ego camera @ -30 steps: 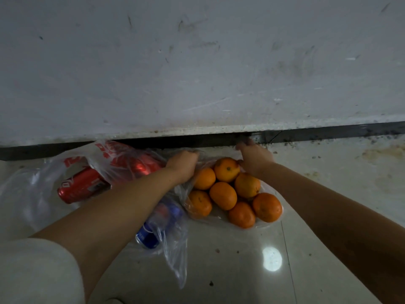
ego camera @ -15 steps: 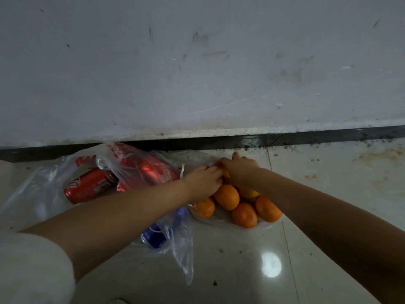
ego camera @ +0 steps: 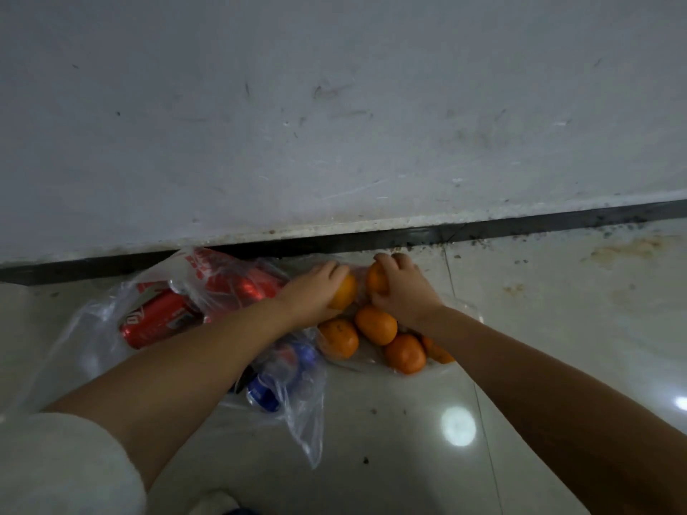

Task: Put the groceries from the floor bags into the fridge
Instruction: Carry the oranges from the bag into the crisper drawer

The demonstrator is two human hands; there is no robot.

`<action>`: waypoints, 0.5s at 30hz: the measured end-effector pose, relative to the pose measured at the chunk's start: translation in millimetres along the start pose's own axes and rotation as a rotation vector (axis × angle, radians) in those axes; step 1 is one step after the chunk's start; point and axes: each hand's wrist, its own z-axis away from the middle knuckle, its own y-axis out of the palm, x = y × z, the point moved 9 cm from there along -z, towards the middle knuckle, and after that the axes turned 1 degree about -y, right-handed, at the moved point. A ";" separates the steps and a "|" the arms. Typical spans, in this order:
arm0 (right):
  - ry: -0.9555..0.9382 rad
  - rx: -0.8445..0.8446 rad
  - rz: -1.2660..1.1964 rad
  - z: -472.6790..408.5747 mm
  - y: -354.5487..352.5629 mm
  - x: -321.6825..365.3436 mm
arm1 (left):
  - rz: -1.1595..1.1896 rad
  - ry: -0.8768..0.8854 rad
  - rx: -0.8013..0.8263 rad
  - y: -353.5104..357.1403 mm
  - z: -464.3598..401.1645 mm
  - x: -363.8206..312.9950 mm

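Observation:
Several oranges [ego camera: 375, 325] lie in an opened clear plastic bag [ego camera: 461, 306] on the floor by the wall. My left hand [ego camera: 316, 288] is closed over one orange [ego camera: 344, 291] at the far side of the pile. My right hand [ego camera: 403, 288] grips another orange [ego camera: 376, 279] beside it. To the left, a second clear bag with red print [ego camera: 193, 269] holds red cans [ego camera: 156, 321] and a blue can [ego camera: 264, 394]. My left forearm crosses over that bag. The fridge is out of view.
A scuffed white wall [ego camera: 334, 124] with a dark baseboard [ego camera: 520, 228] stands right behind the bags. Glossy pale floor tiles [ego camera: 557, 328] spread to the right and toward me, with stains near the baseboard.
Both hands have moved from pulling the bag open to closing on two oranges at the far side of the pile. The view shifted slightly.

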 end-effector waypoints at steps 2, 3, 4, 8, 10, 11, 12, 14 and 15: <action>0.005 -0.040 -0.091 31.7 -19.6 4.1 | 0.190 -0.103 -0.069 -23.3 20.3 -8.7; 0.020 -0.041 -0.106 49.2 -29.2 7.0 | 0.230 -0.140 -0.094 -36.2 32.2 -17.4; 0.044 -0.037 -0.120 66.4 -39.3 9.9 | 0.247 -0.162 -0.108 -49.5 44.1 -28.1; 0.135 -0.023 -0.164 136.6 -91.3 29.1 | 0.227 -0.200 -0.079 -107.2 94.4 -78.9; 0.133 -0.017 -0.163 169.4 -125.9 46.7 | 0.212 -0.192 -0.085 -140.8 123.8 -106.8; 0.130 -0.014 -0.157 186.7 -145.1 57.0 | 0.209 -0.185 -0.076 -157.3 139.7 -120.8; 0.128 -0.014 -0.153 204.4 -164.7 67.6 | 0.212 -0.179 -0.063 -173.8 155.3 -134.2; 0.133 -0.026 -0.163 241.6 -205.1 88.2 | 0.217 -0.176 -0.036 -209.1 185.7 -159.3; 0.140 -0.033 -0.167 261.3 -226.1 99.0 | 0.218 -0.182 -0.032 -230.3 201.0 -171.9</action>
